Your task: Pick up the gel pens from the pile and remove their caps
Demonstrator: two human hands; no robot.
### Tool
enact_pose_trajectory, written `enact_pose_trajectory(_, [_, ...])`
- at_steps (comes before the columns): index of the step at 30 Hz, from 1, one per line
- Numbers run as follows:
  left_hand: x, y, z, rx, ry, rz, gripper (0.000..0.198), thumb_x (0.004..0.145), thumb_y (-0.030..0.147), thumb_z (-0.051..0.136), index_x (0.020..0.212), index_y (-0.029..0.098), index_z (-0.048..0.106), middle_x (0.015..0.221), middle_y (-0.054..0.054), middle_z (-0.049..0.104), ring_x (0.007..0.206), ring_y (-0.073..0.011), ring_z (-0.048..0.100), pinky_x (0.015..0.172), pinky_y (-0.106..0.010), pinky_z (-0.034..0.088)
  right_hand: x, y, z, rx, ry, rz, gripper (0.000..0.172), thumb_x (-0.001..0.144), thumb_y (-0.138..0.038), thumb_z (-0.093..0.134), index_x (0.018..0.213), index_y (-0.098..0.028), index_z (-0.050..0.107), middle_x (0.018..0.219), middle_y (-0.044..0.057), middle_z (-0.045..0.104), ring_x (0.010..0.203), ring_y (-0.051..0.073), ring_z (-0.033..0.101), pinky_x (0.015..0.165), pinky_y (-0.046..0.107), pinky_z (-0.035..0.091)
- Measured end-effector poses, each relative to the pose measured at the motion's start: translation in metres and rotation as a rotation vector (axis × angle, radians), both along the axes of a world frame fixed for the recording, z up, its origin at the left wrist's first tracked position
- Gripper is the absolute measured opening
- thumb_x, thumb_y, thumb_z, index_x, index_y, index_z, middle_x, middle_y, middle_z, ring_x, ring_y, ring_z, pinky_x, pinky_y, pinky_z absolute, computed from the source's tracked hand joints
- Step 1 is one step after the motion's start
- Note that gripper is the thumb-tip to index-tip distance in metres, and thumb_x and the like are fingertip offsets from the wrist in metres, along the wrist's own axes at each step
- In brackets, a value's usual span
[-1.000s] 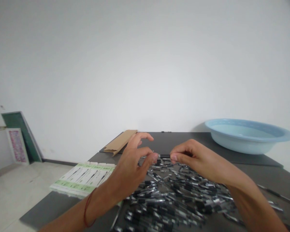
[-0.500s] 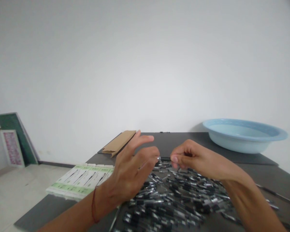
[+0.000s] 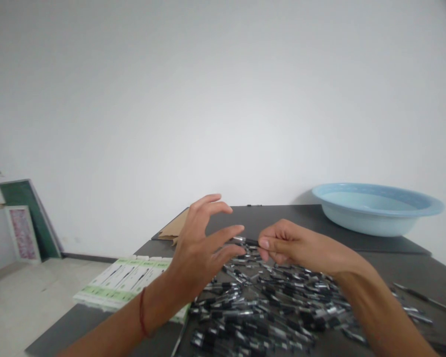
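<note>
Over the table, my right hand [image 3: 286, 242] pinches a black-and-clear pen [image 3: 246, 241] by its dark end, with the tip pointing left. My left hand [image 3: 204, 235] is spread, its thumb and fingers apart around the pen's free end; whether they touch it I cannot tell. Beneath both hands lies a wide heap of black and clear pens [image 3: 267, 307]. Left of the heap, partly behind my left forearm, are white-and-green pen boxes [image 3: 124, 277] printed with pen pictures.
A large light-blue basin [image 3: 375, 210] stands at the back right of the dark table [image 3: 405, 267]. Brown cardboard [image 3: 174, 225] lies at the back left. A green board [image 3: 31, 215] and a framed panel [image 3: 22, 233] lean at the far left wall.
My left hand's fingers have opened wider and come away from the pen's end. My right hand still pinches the pen, moved slightly left. The view has shifted a little.
</note>
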State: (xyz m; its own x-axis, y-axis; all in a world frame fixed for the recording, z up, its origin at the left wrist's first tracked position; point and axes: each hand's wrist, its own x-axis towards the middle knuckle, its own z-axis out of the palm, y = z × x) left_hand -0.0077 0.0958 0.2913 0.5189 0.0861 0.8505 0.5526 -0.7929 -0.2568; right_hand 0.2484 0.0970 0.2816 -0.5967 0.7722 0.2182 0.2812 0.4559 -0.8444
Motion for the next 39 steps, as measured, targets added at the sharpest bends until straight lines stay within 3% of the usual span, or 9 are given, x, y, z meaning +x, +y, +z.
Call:
enact_pose_trajectory(5, [0.001, -0.005, 0.008, -0.388, 0.064, 0.051, 0.017, 0.098, 0.035, 0.063, 0.095, 0.025, 0.075, 0.134, -0.008, 0.057, 0.135, -0.0299, 0.048, 0.113, -0.062, 0.044, 0.0, -0.003, 0.003, 0.095, -0.057, -0.018, 0.038, 0.101, -0.045, 0.052, 0.079, -0.017, 0.068, 0.066, -0.001, 0.054, 0.065, 0.013, 0.048, 0.063, 0.026, 0.037])
enact_pose_trajectory(9, [0.001, -0.003, 0.003, -0.525, 0.089, 0.003, 0.023, 0.098, 0.032, 0.062, 0.081, 0.024, 0.075, 0.132, -0.007, 0.059, 0.131, -0.0283, 0.052, 0.108, -0.06, 0.049, -0.002, -0.002, 0.002, 0.087, -0.064, 0.001, 0.035, 0.1, -0.04, 0.053, 0.078, -0.017, 0.068, 0.066, -0.001, 0.054, 0.064, 0.013, 0.047, 0.061, 0.026, 0.036])
enact_pose_trajectory(12, [0.001, 0.001, -0.003, -0.482, 0.039, -0.048, 0.009, 0.094, 0.028, 0.069, 0.094, 0.029, 0.078, 0.134, -0.007, 0.057, 0.132, -0.0272, 0.052, 0.108, -0.058, 0.051, -0.004, -0.005, 0.003, 0.099, -0.082, -0.022, 0.033, 0.099, -0.037, 0.053, 0.076, -0.017, 0.067, 0.066, -0.001, 0.054, 0.063, 0.013, 0.046, 0.06, 0.026, 0.036])
enact_pose_trajectory(17, [0.001, 0.001, -0.002, -0.245, -0.004, -0.076, 0.017, 0.089, 0.025, 0.076, 0.104, 0.032, 0.077, 0.127, -0.006, 0.06, 0.129, -0.0261, 0.053, 0.108, -0.055, 0.05, -0.004, -0.009, 0.003, 0.121, -0.071, -0.07, 0.032, 0.098, -0.036, 0.052, 0.076, -0.018, 0.067, 0.068, 0.0, 0.056, 0.066, 0.014, 0.05, 0.062, 0.026, 0.038])
enact_pose_trajectory(21, [-0.001, -0.002, 0.002, -0.439, -0.006, 0.014, 0.02, 0.088, 0.043, 0.076, 0.103, 0.03, 0.077, 0.138, -0.008, 0.055, 0.131, -0.0304, 0.052, 0.109, -0.063, 0.048, -0.002, -0.006, 0.002, 0.114, -0.054, -0.041, 0.034, 0.099, -0.038, 0.052, 0.075, -0.018, 0.066, 0.066, -0.001, 0.055, 0.065, 0.013, 0.049, 0.062, 0.026, 0.038])
enact_pose_trajectory(25, [-0.001, 0.0, -0.002, -0.592, 0.004, -0.004, 0.02, 0.098, 0.035, 0.062, 0.085, 0.027, 0.075, 0.137, -0.006, 0.056, 0.134, -0.0281, 0.051, 0.114, -0.064, 0.044, -0.003, -0.003, 0.001, 0.096, -0.061, -0.003, 0.033, 0.099, -0.037, 0.052, 0.076, -0.018, 0.067, 0.066, -0.001, 0.054, 0.064, 0.013, 0.047, 0.06, 0.025, 0.036])
enact_pose_trajectory(29, [0.0, -0.002, -0.005, -0.622, -0.034, -0.031, 0.006, 0.091, 0.029, 0.072, 0.095, 0.03, 0.075, 0.141, -0.005, 0.053, 0.136, -0.027, 0.051, 0.115, -0.061, 0.045, -0.004, -0.006, 0.002, 0.089, -0.081, -0.019, 0.032, 0.098, -0.036, 0.053, 0.077, -0.017, 0.068, 0.067, -0.001, 0.055, 0.065, 0.013, 0.047, 0.061, 0.026, 0.036])
enact_pose_trajectory(32, [0.001, -0.005, -0.002, -0.598, -0.055, -0.012, 0.022, 0.087, 0.037, 0.077, 0.106, 0.029, 0.073, 0.144, -0.008, 0.051, 0.136, -0.0294, 0.052, 0.115, -0.063, 0.044, -0.004, -0.009, 0.004, 0.108, -0.077, -0.041, 0.032, 0.098, -0.036, 0.053, 0.076, -0.018, 0.067, 0.067, -0.001, 0.055, 0.065, 0.013, 0.047, 0.061, 0.026, 0.036])
enact_pose_trajectory(39, [0.0, -0.004, -0.003, -0.616, -0.016, -0.021, 0.013, 0.095, 0.032, 0.066, 0.086, 0.026, 0.074, 0.136, -0.007, 0.057, 0.134, -0.0276, 0.053, 0.114, -0.06, 0.044, -0.004, -0.011, 0.005, 0.09, -0.083, -0.034, 0.032, 0.098, -0.037, 0.053, 0.075, -0.018, 0.065, 0.066, -0.002, 0.053, 0.063, 0.013, 0.045, 0.059, 0.026, 0.034])
